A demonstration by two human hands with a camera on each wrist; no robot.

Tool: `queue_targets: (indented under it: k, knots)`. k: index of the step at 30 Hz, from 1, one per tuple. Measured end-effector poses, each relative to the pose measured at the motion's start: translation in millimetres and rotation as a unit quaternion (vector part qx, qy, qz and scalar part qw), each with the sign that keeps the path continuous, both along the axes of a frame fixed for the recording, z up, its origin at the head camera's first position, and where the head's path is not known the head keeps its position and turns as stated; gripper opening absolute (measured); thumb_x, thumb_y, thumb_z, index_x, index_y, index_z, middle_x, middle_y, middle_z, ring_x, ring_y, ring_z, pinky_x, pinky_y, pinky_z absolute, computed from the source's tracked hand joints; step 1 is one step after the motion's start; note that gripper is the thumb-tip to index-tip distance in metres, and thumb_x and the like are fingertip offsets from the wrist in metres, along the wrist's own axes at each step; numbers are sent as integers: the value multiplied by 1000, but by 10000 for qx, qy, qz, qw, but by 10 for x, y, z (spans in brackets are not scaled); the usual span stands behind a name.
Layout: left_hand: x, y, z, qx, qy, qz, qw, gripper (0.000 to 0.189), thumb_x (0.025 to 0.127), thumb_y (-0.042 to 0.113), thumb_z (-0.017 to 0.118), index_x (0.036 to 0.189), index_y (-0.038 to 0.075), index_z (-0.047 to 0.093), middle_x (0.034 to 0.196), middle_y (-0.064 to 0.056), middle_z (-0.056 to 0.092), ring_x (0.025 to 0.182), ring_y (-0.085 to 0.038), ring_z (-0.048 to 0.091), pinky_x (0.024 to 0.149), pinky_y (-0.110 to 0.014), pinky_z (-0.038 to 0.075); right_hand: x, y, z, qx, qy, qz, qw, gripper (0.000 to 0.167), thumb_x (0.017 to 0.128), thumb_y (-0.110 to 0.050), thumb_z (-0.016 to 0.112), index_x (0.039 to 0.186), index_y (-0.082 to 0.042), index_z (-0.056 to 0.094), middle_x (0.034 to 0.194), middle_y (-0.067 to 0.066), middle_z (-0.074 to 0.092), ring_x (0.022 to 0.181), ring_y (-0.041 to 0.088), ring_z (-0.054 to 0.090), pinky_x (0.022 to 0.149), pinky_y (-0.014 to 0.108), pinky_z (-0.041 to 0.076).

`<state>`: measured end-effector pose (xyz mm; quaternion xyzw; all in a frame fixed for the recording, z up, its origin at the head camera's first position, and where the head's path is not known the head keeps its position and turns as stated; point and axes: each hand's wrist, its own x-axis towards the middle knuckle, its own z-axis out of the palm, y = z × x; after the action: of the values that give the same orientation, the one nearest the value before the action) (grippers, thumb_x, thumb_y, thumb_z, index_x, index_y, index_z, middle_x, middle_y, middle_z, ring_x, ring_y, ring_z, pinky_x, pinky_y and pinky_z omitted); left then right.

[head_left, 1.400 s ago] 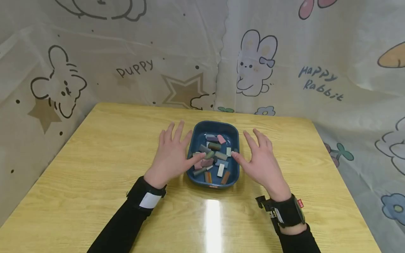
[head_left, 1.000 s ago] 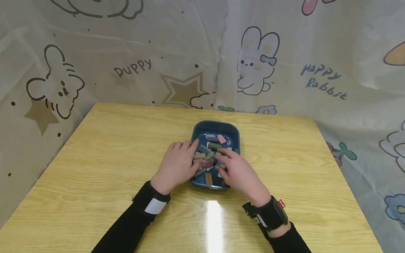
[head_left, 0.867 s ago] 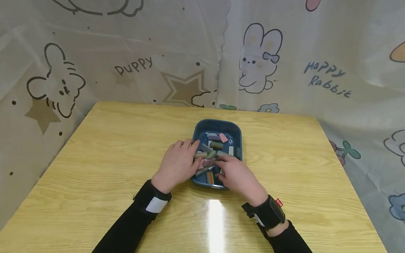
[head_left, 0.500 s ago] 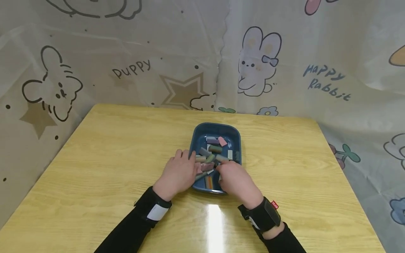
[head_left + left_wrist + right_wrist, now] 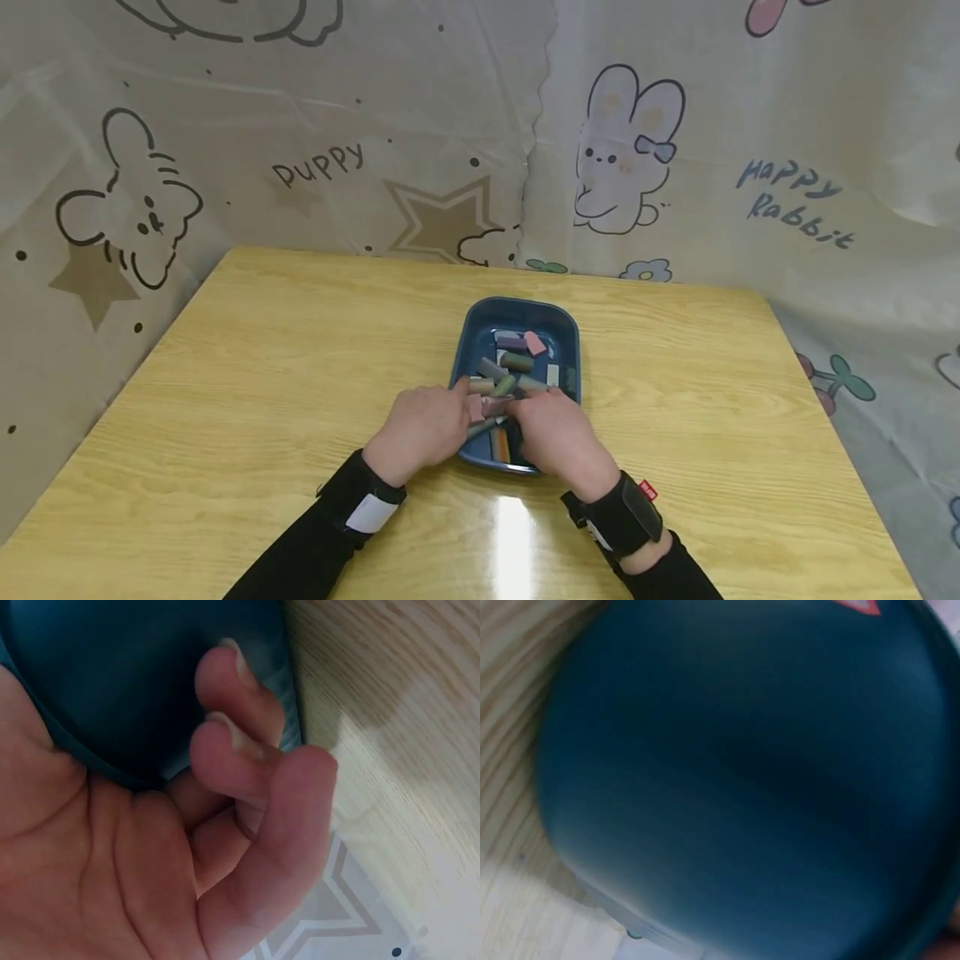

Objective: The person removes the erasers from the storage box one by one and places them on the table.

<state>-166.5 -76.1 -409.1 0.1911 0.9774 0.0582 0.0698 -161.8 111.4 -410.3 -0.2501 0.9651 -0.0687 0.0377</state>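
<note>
A dark blue tray (image 5: 521,302) with rounded corners holds several small coloured blocks and sticks. My left hand (image 5: 423,425) grips the tray's left side near the front. In the left wrist view its curled fingers (image 5: 277,832) lie along the outer wall, while the thumb is mostly out of sight. My right hand (image 5: 562,433) reaches over the right rim, fingers bent down among the pieces; the fingertips are hidden, so I cannot tell whether they pinch one. Close to them lie a pinkish block (image 5: 497,406), a rainbow-striped block (image 5: 500,446) and a white block (image 5: 552,375).
The tray stands on a yellow wood-grain table (image 5: 315,350). Behind the table hangs a pale cloth (image 5: 442,100) with cartoon prints. Toward the tray's far end lie a pink block (image 5: 535,342), a purple stick (image 5: 512,343) and a dark green stick (image 5: 517,362).
Both hands were spread wide beside the tray. The right hand has moved left over the rim and bent its fingers down inside. The left hand has closed in and slid toward the front.
</note>
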Motion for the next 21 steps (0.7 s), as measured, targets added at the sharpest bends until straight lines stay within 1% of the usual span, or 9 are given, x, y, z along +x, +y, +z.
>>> queue_targets:
  k: [3,7,9,12,14,17,19,21]
  knots:
    - [-26,1,-8,98,-177,37,9998,47,102,30,44,136,-1,53,59,-3,50,51,-17,49,44,-32,39,-40,1,-26,-58,50,2,10000,20,72,-11,77,90,-19,75,77,0,65,72,20,58,67,35,47]
    - [-27,-14,-13,236,-242,64,9994,48,102,32,41,134,-1,53,57,-2,48,48,-16,47,44,-32,37,-91,12,-58,-148,363,183,9991,10,71,-18,77,80,-17,72,66,-5,59,65,15,58,68,34,49]
    - [-13,-26,-14,301,-169,43,9994,48,101,33,43,133,-2,54,56,0,46,48,-16,46,43,-31,36,-121,18,-62,-197,496,277,9982,7,72,-19,75,73,-18,68,61,-7,55,61,12,56,66,32,49]
    - [9,-42,-20,403,-58,40,9992,48,99,32,46,131,-2,55,53,1,43,47,-15,44,42,-31,33,-163,35,-41,-265,527,242,9980,10,76,-17,71,69,-17,63,60,-7,50,57,10,50,58,29,47]
    - [13,-39,-25,464,-51,65,9989,50,99,33,46,133,-2,55,52,2,43,46,-15,43,41,-31,32,-191,60,-22,-283,413,147,9986,12,81,-15,68,71,-17,61,61,-7,49,56,9,48,55,26,44]
    - [5,-25,-36,532,-111,113,9985,52,99,34,45,136,-2,53,52,2,43,45,-15,43,41,-31,33,-227,129,19,-487,46,57,9988,9,86,-11,65,80,-18,63,66,-7,50,56,6,46,52,22,41]
    - [-8,-18,-46,532,-173,127,9984,53,100,35,43,137,-1,52,52,1,44,46,-15,44,41,-31,34,-250,192,67,-793,-131,108,9967,10,88,-8,62,86,-16,66,69,-7,52,55,6,45,51,21,39]
    - [-17,-22,-54,519,-205,117,9984,53,100,36,41,137,-1,52,52,0,44,46,-15,44,42,-31,34,-262,262,140,-1186,-139,94,9928,13,89,-5,61,93,-14,69,73,-7,55,55,5,45,50,21,38]
